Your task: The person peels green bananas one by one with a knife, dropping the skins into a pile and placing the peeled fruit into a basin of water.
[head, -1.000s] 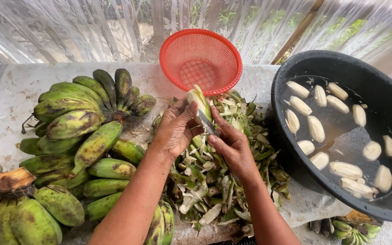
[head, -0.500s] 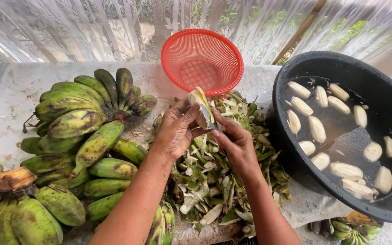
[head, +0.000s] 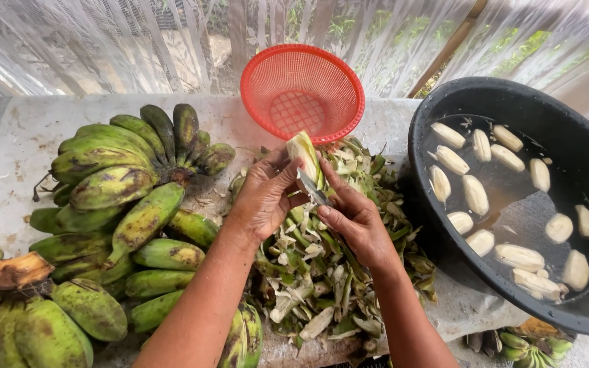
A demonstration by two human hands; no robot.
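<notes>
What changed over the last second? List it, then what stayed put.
The right hand slid its knife up the banana, which the left hand turned more upright; both keep their grip. Peel pile, red basket and black tub stayed put.

Outdoor food-prep stall, plastic sheeting (head: 90, 41), banana bunches (head: 124, 177)

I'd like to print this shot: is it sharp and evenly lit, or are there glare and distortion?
Head view: soft daylight, faint shadows; the left hand, right hand and half-peeled banana are sharp; the backlit plastic sheeting looks washed out; the water in the black tub reflects light; the wide lens bends the edges.
</notes>
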